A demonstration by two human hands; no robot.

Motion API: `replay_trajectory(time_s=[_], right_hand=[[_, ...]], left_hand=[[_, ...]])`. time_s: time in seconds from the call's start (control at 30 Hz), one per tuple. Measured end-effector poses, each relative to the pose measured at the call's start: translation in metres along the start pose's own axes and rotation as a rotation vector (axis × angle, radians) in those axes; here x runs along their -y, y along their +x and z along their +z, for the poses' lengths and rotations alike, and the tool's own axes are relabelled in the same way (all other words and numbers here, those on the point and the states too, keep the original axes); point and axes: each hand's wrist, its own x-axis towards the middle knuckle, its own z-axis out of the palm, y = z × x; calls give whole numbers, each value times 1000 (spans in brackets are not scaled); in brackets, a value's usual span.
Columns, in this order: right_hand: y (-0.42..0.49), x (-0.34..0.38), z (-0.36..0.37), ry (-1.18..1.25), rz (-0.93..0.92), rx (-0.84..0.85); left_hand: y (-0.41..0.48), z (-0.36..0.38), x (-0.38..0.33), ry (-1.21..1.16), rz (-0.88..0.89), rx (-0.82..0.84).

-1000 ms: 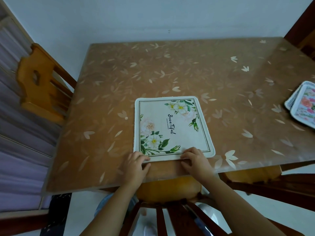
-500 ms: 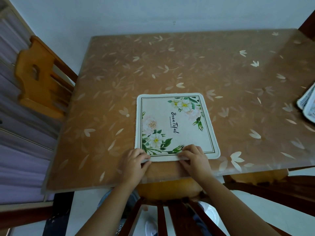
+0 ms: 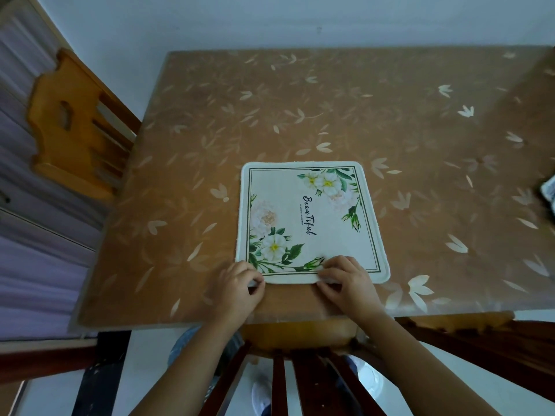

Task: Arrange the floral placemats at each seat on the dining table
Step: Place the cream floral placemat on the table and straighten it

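Observation:
A cream floral placemat with white flowers and the word "Beautiful" lies flat on the brown leaf-patterned dining table, close to the near edge. My left hand pinches the mat's near left corner. My right hand grips the near edge a little right of the middle. A sliver of more placemats shows at the table's right edge, mostly cut off by the frame.
A light wooden chair stands at the table's left side against a wall. A dark slatted chair back is directly below my arms at the near side. Another chair stands near right.
The view has shifted left, so the stack of mats at the right has almost left the frame. Both hands stay on the mat's near edge; the mat looks squarer to the table edge.

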Motion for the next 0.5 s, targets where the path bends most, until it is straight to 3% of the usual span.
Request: replay_trajectory(time_s=[0.5], right_hand=[[7,-14,-19,-55,-104,0]], left_hand=[[-7,28,-40,-255,-157,-24]])
